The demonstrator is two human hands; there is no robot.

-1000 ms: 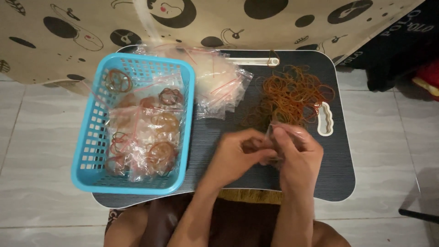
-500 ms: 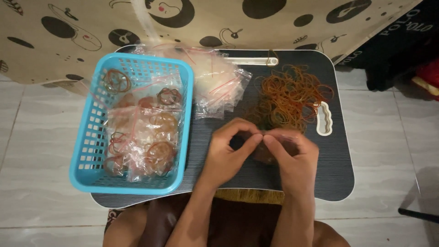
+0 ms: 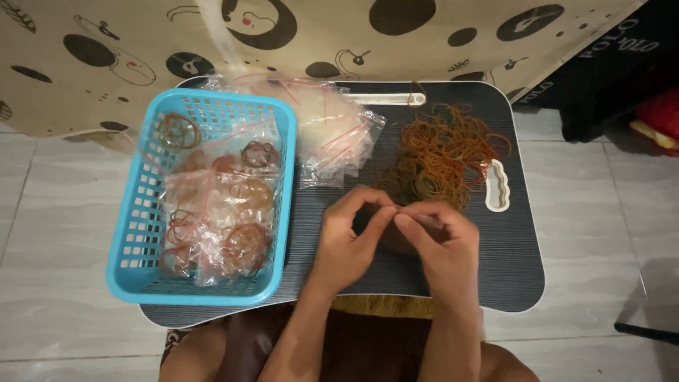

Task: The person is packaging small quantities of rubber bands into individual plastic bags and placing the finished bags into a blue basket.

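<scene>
My left hand (image 3: 350, 244) and my right hand (image 3: 442, 247) meet over the dark ribbed lap table (image 3: 520, 262). Their fingertips pinch together along the top edge of a small clear bag (image 3: 426, 221), which holds brownish rubber bands and is mostly hidden by the hands. Just beyond the hands lies a loose heap of orange and brown rubber bands (image 3: 442, 152). A stack of empty clear zip bags (image 3: 332, 134) lies to the left of the heap.
A blue plastic basket (image 3: 131, 233) on the table's left side holds several clear bags filled with rubber bands. A white handle cut-out (image 3: 497, 185) sits at the table's right. A patterned beige cloth (image 3: 141, 42) hangs behind. Tiled floor surrounds the table.
My hands have drawn closer together and shifted slightly left. The fingertips now pinch along the bag's top edge, where before they held it apart.
</scene>
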